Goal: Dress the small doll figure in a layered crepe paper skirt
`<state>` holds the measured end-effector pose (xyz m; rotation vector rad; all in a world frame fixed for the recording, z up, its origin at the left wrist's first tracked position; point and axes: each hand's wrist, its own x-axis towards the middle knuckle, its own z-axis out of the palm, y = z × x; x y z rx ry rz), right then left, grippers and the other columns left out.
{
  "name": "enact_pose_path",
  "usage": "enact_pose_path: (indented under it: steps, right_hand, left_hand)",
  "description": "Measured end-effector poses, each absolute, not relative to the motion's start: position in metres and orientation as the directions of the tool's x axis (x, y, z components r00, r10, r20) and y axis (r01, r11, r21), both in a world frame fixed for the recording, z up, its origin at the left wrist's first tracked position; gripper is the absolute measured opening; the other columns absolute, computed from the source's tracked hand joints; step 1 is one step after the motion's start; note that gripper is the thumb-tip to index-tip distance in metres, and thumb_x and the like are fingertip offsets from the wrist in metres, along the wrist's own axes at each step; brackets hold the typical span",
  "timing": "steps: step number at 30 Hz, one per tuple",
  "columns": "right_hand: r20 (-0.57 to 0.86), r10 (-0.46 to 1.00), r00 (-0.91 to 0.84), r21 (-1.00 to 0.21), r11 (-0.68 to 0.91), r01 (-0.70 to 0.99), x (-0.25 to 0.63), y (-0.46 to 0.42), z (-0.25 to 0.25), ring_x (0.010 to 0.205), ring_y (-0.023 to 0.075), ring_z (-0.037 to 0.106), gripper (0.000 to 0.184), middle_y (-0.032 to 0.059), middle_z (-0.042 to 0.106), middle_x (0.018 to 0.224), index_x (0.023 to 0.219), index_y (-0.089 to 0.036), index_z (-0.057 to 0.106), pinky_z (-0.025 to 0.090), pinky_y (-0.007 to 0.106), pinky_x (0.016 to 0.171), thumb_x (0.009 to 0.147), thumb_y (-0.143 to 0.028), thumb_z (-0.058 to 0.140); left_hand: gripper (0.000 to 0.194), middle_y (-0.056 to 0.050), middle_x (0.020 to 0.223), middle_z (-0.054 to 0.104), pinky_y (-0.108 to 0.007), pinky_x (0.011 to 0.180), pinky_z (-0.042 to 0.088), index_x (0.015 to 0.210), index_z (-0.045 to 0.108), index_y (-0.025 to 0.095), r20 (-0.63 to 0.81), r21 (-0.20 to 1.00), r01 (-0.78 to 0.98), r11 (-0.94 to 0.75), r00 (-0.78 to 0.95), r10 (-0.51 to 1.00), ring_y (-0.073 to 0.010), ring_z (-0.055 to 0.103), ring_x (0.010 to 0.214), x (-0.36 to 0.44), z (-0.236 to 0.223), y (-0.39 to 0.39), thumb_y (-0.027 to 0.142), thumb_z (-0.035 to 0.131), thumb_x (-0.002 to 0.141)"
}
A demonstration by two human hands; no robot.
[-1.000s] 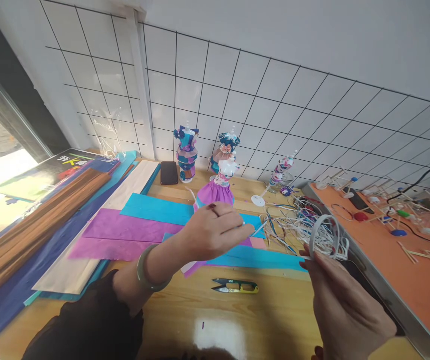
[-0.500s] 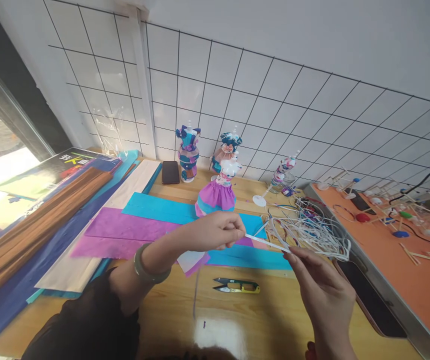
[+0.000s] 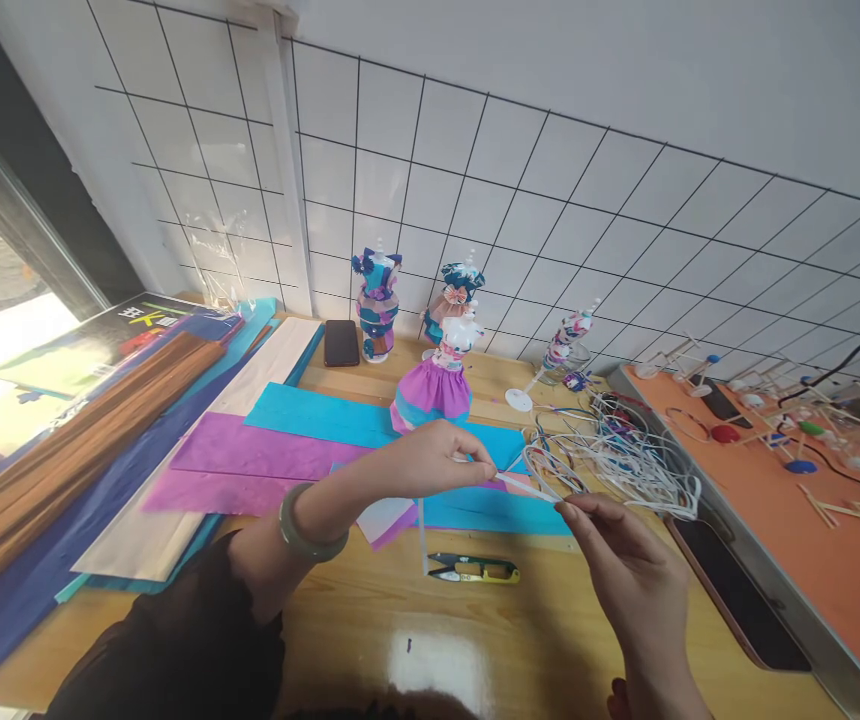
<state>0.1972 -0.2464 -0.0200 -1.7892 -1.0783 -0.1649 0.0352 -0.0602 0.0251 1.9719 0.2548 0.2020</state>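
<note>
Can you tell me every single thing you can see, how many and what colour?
White strip: one, white, between the hands
Dress forms: four, multicoloured, near the wall
Sheets: many, blue, purple, cream, brown, left and middle
Snips: one pair, black, green, yellow, front middle
Phones: two, dark, back left and right edge
Cord tangle: one, mostly white, right
Stick-and-ball models: several, mixed colours, orange table
Grid lines: many, black, on the white wall
Wooden table: one, light brown, under the hands
Bangle: one, pale green, left wrist
Sleeve: one, black, left arm
Left hand: one, fingers pinching the strip
Right hand: one, likewise
</note>
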Motion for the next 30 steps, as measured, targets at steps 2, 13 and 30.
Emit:
enact_pose_path:
  steps: [2,13,30]
  right_hand:
    - [0.583,0.589,0.559,-0.621,-0.121,0.775,0.197,-0.245,-0.02,0.062,0.0177,0.065,0.019,0.0027,0.07,0.07,0.077,-0.019,0.069,0.051,0.026,0.054,0.077,-0.038,0.067]
    - [0.833,0.526,0.169,-0.16,-0.064,0.985,0.201,-0.241,-0.018,0.071,0.019,0.067,0.014,0.0035,0.071,0.08,0.096,-0.023,0.067,0.052,0.033,0.069,0.083,-0.018,0.061]
    - [0.804,0.407,0.434,-0.467,-0.019,0.884,0.196,-0.238,-0.033,0.083,0.0209,0.067,0.014,0.0073,0.07,0.089,0.094,-0.019,0.065,0.053,0.04,0.079,0.081,-0.02,0.065]
  left_hand:
    - [0.029,0.0,0.071,0.06,-0.019,0.056,0.036,0.082,0.069,0.014,0.039,0.895,0.098,-0.436,0.955,0.294,-0.0101,0.052,0.066,0.036,0.025,-0.062,0.037,0.052,0.084]
    - [0.032,0.0,0.064,0.066,-0.022,0.046,0.03,0.111,0.062,0.019,0.549,0.178,0.076,-0.981,0.82,0.163,-0.0099,0.054,0.053,0.036,0.013,-0.074,0.036,0.042,0.093]
    - [0.009,0.007,0.052,0.043,-0.026,0.041,0.025,0.087,0.062,0.014,0.789,-0.441,0.011,-0.897,0.48,-0.382,-0.0078,0.042,0.047,0.031,0.012,-0.078,0.017,0.06,0.078]
